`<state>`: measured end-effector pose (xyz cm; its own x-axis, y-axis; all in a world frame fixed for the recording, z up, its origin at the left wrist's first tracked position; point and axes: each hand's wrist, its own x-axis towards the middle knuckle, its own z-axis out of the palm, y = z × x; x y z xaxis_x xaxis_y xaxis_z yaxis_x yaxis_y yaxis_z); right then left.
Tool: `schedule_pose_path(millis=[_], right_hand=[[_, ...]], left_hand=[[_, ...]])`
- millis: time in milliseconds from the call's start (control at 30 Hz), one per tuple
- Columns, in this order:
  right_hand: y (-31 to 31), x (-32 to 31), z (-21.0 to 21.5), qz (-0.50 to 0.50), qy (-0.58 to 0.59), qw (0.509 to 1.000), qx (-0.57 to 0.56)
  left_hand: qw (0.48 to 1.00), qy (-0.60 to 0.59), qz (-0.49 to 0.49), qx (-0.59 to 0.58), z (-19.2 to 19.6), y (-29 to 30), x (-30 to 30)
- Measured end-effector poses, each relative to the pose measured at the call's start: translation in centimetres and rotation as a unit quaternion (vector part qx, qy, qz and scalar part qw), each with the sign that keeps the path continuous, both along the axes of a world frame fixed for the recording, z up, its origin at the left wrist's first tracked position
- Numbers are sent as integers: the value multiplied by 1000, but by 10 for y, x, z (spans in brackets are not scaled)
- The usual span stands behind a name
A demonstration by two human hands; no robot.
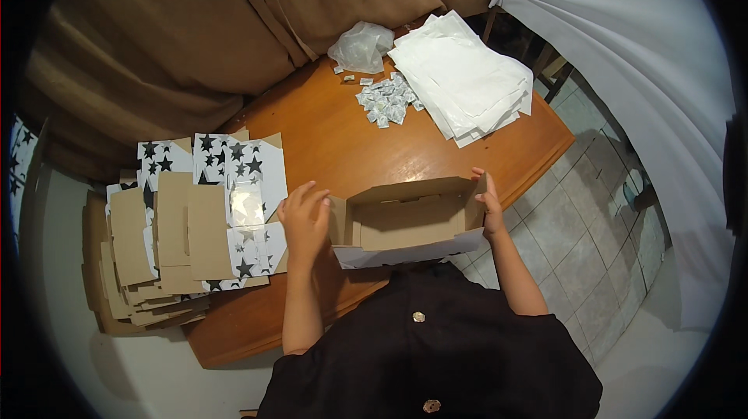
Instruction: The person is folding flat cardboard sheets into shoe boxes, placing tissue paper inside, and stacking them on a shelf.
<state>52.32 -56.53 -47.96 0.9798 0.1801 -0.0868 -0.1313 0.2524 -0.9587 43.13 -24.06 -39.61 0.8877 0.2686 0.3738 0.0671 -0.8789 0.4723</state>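
Observation:
An open cardboard box (413, 226), brown inside and white with dark print outside, stands at the near edge of the table in front of my body. Its inside is bare brown board, and the top has no lid over it. My left hand (305, 220) is beside the box's left end, fingers stretched and apart; whether the fingertips touch the left flap, I cannot tell. At the opposite end, my right hand (489, 205) has its fingers bent around the right end panel.
Flattened star-printed boxes (210, 220) are piled on the left of the wooden table (312, 123). Farther back are small silvery packets (387, 100), a clear plastic bag (361, 47) and stacked white paper sheets (463, 80). Brown curtains (156, 37) hang behind.

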Motion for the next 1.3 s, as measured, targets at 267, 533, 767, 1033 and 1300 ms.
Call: schedule_pose_path(millis=[267, 533, 767, 1033, 1300], right_hand=[[-4, 1, -8, -64, 35, 990, 121], [-11, -6, -14, -55, 39, 985, 160], [-7, -12, -11, -32, 7, 992, 122], [12, -16, -17, -19, -229, 968, -97], [34, -25, 0, -2, -227, 858, -461]], left_hand=[[894, 66, -439, -59, 46, -51, -6], [917, 183, -341, 92, -44, -33, 7], [943, 200, -250, 95, -69, -18, 1], [951, 227, -159, 139, -64, -26, -7], [970, 170, -96, 142, -48, -36, -19]])
